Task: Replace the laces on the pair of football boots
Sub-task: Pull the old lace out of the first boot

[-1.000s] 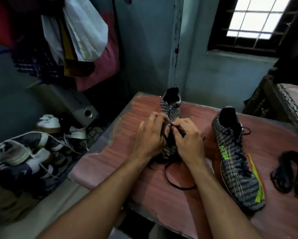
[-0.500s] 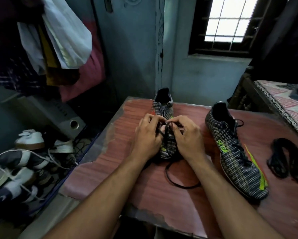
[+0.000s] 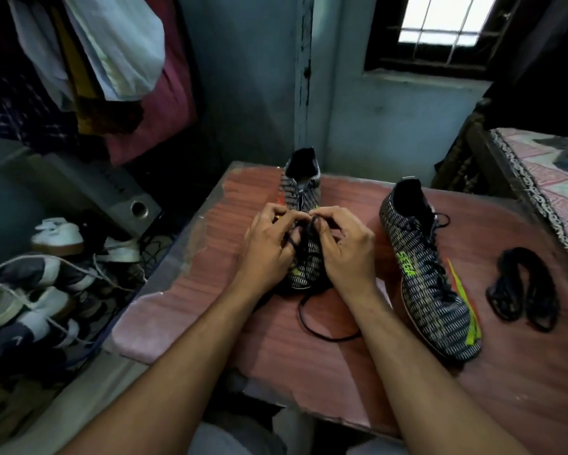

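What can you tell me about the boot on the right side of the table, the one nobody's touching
The right-hand boot is a dark, high-collared football boot with a knit-looking upper covered in rows of pale dashes. Neon green lettering marks its side, and a green and orange streak runs toward the toe. A dark lace is threaded up its front, with loose ends lying by the collar. It rests on the reddish table, toe pointing toward the person, opening toward the wall. Neither hand touches it; a bundle of dark laces lies apart, on its far side from the hands.

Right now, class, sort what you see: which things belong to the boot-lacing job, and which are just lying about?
Job in hand:
boot being laced
black lace
left hand
right hand
second boot
loose lace bundle

Lying about:
white shoes on the floor
speaker
hanging clothes
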Demonstrator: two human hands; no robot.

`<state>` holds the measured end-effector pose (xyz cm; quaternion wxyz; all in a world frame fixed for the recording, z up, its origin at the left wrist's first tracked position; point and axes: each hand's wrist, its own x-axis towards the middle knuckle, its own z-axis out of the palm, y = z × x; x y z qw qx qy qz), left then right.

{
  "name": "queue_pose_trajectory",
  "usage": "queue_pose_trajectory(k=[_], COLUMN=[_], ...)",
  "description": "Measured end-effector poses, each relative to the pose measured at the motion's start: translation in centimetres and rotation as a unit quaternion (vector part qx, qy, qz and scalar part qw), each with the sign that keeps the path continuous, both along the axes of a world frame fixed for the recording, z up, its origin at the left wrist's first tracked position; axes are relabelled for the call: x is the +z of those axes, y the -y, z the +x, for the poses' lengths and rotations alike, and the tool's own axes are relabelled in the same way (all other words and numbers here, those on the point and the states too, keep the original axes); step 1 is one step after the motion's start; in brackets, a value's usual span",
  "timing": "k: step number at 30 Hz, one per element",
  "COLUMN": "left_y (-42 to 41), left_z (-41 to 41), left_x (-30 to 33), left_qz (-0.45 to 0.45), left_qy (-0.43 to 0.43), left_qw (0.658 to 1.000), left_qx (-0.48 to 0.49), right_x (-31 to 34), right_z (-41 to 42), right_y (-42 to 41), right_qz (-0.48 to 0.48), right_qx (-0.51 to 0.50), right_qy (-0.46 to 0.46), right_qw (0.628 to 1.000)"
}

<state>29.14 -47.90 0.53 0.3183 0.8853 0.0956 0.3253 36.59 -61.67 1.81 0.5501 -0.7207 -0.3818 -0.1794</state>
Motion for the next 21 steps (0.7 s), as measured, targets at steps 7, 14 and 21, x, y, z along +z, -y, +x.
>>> queue_pose_trajectory(k=[7, 14, 21], left_y=[0.4, 0.7, -0.1], left_z=[-0.8, -0.7, -0.3], left_x=[0.8, 0.2, -0.3], left_qz=[0.044, 0.178, 0.128], left_qy=[-0.006, 0.064, 0.119], left_qw=[0.998, 0.982, 0.984], left_qx=[-0.034, -0.021, -0.020], right_x=[1.1, 1.4, 1.0], right_z=[-1.6, -1.5, -0.3], right_y=[-0.4, 0.0, 0.2], right_qz=[0.034, 0.082, 0.079], right_qx=[-0.057, -0.069, -0.003], right_qy=[0.092, 0.088, 0.006], right_qw=[0.994, 0.990, 0.997])
